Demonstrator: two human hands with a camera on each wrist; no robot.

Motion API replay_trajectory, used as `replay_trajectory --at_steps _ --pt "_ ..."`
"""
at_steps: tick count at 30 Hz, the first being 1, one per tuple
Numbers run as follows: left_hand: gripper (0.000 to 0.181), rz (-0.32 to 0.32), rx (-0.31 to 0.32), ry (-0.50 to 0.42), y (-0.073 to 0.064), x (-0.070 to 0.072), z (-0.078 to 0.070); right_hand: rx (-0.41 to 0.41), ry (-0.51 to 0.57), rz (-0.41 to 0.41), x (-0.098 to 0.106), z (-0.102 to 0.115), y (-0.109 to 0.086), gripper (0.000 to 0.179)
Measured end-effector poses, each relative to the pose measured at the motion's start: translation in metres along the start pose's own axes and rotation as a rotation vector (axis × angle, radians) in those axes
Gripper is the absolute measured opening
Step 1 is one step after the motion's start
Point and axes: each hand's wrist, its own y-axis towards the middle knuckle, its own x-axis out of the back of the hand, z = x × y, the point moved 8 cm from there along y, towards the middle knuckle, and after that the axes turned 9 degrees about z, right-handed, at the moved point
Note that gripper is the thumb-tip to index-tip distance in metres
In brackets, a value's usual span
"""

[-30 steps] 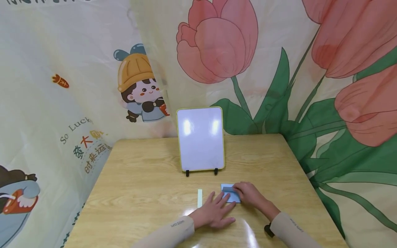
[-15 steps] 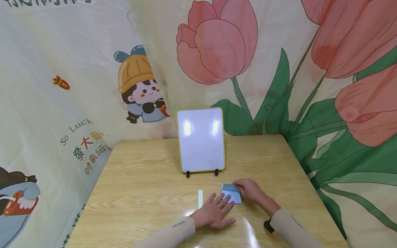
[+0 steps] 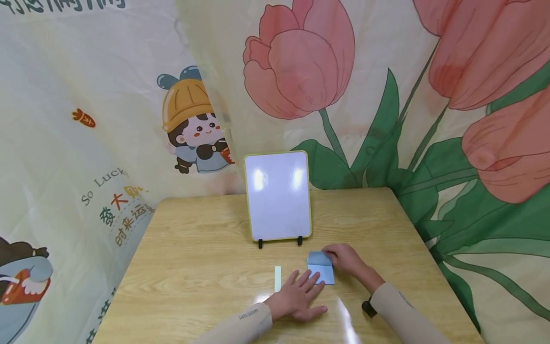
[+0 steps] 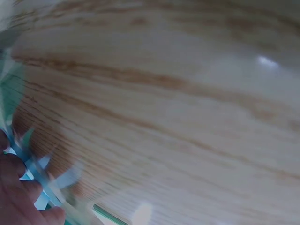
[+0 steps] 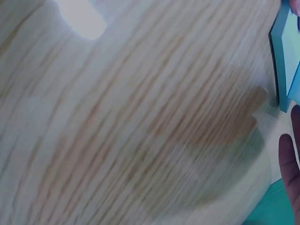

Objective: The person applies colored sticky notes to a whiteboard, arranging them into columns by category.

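A square blue sticky-note pad (image 3: 327, 277) lies on the table, right of centre. My left hand (image 3: 296, 297) is spread beside it, with straight fingertips on its lower left part. At the far side, my right hand (image 3: 347, 261) pinches the right edge of the top sticky note (image 3: 319, 258), which is lifted and bent back past the pad's far edge. The right wrist view shows the thick side of the pad (image 5: 279, 61) at the right border, with fingers (image 5: 287, 152) below. In the left wrist view, fingers (image 4: 18, 192) lie against a blue edge in the lower left corner.
A narrow pale green strip (image 3: 277, 279) lies left of the pad, near my left fingers. Behind them a whiteboard (image 3: 278, 196) with a yellow frame stands on black feet. Printed cloth (image 3: 215, 28) hangs beyond the wooden table (image 3: 193, 258).
My right hand has moved slightly away from me, drawing the lifted sticky note from over the pad to beyond its far edge. My left hand has stayed almost still.
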Motion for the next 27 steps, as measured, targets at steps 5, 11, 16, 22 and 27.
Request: replay_trajectory --at_steps 5,11,16,22,27 --pt "0.077 -0.004 -0.002 0.01 0.0 0.002 0.0 -0.083 0.093 0.017 0.0 -0.009 0.003 0.012" --pt "0.079 0.015 0.006 0.007 -0.001 0.003 0.0 -0.119 0.16 0.031 0.001 -0.013 0.008 0.014" --pt "0.08 0.014 0.006 0.005 0.0 0.003 0.0 -0.115 0.151 0.029 0.002 -0.014 0.011 0.014" --pt "0.081 0.017 0.008 0.012 0.0 0.002 -0.001 -0.113 0.126 0.026 0.002 -0.016 0.014 0.013" --pt "0.082 0.026 0.01 0.001 -0.001 0.003 0.0 -0.115 0.108 0.021 -0.001 -0.019 0.017 0.014"
